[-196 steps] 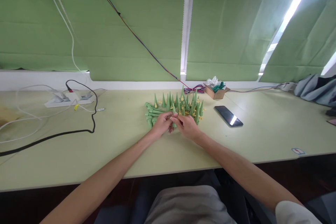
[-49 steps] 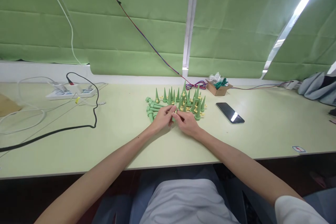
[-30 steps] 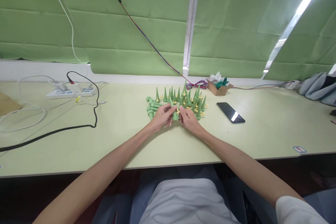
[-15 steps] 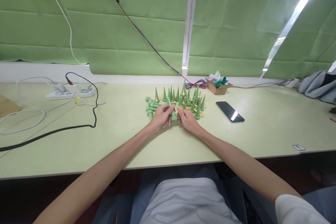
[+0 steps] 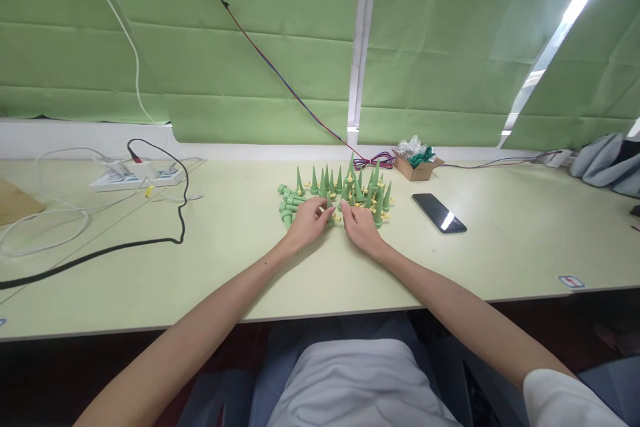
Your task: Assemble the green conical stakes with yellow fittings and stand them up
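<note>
Green, plastic-looking cone [image 5: 329,203]: long axis roughly upright, position at left fingertips.
My left hand [image 5: 309,221] is the nearer; its thumb and fingers form a narrow, curved gap about the cone and partly hide it, so I cannot tell whether they press on it. A small yellow fitting [image 5: 337,219] appears to project from the cone's right side, toward my right hand [image 5: 361,225]. My right thumb and forefinger are nearly together, just right of the cone; whether they pinch anything, I cannot tell. Upright green cones [image 5: 379,213] stand beyond and rightward.
</note>
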Tool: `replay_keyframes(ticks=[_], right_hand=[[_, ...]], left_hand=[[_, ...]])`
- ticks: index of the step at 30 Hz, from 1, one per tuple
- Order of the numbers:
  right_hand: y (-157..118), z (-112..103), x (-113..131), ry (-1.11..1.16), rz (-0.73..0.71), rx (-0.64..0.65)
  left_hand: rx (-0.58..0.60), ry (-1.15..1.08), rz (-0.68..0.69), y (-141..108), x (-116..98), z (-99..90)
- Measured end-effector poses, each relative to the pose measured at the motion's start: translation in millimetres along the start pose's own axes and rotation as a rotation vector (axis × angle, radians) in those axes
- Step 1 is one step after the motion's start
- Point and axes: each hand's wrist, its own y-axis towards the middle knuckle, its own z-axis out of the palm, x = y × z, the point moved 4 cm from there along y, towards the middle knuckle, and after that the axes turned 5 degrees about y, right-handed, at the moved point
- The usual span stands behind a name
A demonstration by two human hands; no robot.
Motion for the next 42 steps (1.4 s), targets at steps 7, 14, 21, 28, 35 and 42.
replay_keyframes(ticks=[7, 14, 21, 28, 35, 42], right_hand=[[0, 0, 3, -0.003, -0.012, 0.01], [0, -1, 2, -0.027, -0.04, -0.013], [-1, 0, -1, -0.079, 0.032, 0.03], [0, 4, -4, -0.207, 0.017, 0.117], [-2, 3, 0, -0.236, -0.015, 0.104], [-3, 2, 2, -0.256, -0.03, 0.088]], left_hand=[[0.079, -0.03, -0.005, 1, 6, 2.1], [0.053, -0.241, -0.075, 6, 0, -7.3], [-0.068, 0.04, -0.041, 9, 7, -18.2], [0.147, 0.207, 0.041, 2, 13, 1.5], [0.175, 0.206, 0.096, 3, 13, 3.3], [0.169, 0.374, 0.114, 3, 14, 5.3]])
